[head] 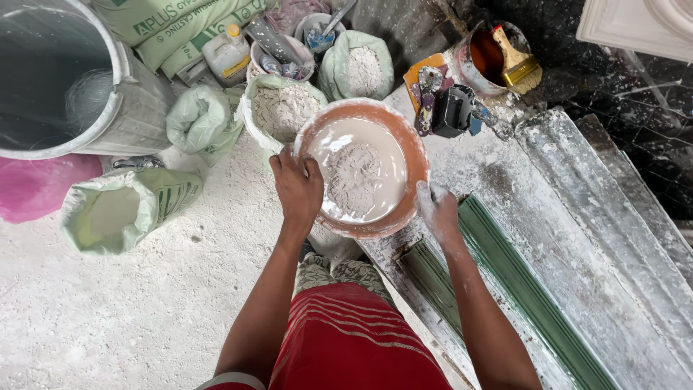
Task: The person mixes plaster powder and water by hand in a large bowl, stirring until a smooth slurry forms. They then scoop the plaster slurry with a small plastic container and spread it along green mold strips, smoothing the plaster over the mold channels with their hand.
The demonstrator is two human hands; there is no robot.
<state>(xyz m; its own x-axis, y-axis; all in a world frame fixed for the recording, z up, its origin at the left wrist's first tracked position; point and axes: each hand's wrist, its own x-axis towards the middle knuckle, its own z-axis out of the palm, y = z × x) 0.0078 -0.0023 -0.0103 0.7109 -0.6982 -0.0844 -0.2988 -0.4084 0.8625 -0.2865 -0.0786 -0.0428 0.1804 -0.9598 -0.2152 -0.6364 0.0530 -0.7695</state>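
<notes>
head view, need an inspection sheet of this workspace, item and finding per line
surface: powder-dusted floor.
job's things: orange basin holding pale liquid with a powder heap in the middle.
clutter: open powder sacks, grey barrel, pot with a brush, green moulding strip.
grippers: left hand on the basin's near-left rim; right hand, white with powder, at its near-right rim.
cables: nothing seen.
surroundings: dark splattered floor at upper right.
</notes>
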